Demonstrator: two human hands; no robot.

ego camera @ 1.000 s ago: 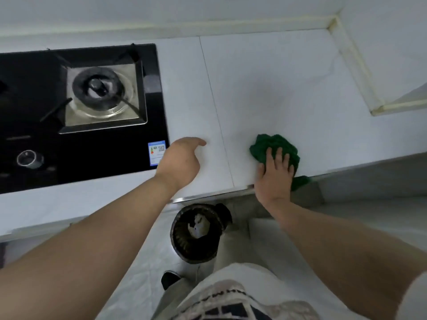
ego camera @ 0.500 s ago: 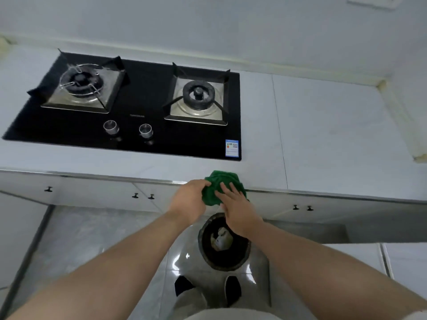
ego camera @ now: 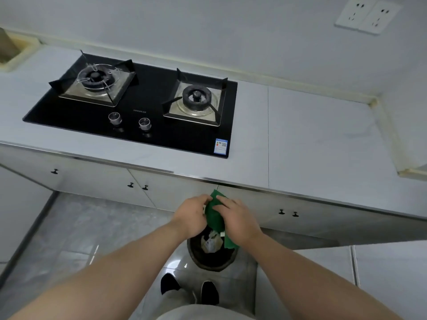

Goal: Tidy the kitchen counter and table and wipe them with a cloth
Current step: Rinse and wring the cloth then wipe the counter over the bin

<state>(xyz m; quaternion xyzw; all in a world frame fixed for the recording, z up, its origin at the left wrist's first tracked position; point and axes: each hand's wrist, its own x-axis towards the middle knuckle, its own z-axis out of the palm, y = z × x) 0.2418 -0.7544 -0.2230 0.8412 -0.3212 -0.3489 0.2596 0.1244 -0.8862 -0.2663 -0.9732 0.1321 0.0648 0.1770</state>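
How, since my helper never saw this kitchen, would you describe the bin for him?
Find the black hob on the counter, then drop from its right end past the counter's edge to the floor. The bin stands before the cabinets, under the left hand and right hand holding a green cloth. It alone is round, dark and open, pale rubbish inside.

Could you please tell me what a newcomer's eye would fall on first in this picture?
The green cloth stands out first, held between the left hand and right hand over the open bin on the floor, in front of the counter edge. Next comes the black hob with two burners, set into the pale counter at upper left.
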